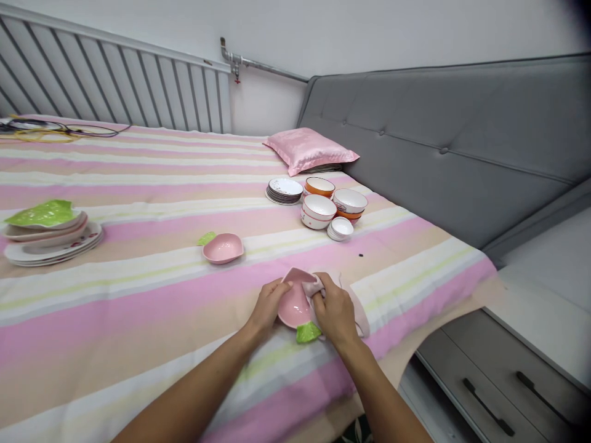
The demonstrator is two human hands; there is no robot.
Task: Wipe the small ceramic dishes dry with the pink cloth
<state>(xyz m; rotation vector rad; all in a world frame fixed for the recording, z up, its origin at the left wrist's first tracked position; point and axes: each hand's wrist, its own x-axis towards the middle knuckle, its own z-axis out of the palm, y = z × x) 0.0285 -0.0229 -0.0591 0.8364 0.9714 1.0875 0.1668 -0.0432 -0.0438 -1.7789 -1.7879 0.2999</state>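
A pink bowl (294, 306) with a green leaf-shaped handle is tilted up between my hands, just above the striped bedspread. Closed on its left rim is my left hand (268, 306), thumb over the inside edge. My right hand (336, 311) grips a pale pink cloth (360, 311) and presses it against the bowl's right rim. Part of the cloth hangs down behind that hand. A second pink bowl (223, 248) with a green leaf handle rests on the bed, ahead and to the left.
Stacked plates (285, 189), patterned bowls (318, 209) and small white dishes (341, 227) stand ahead. At left, leaf-shaped dishes (44, 215) sit on oval plates (55, 251). A pink pillow (309, 149) leans near the grey headboard (438, 135). Cables (50, 130) lie far left; a drawer cabinet (503, 363) stands right.
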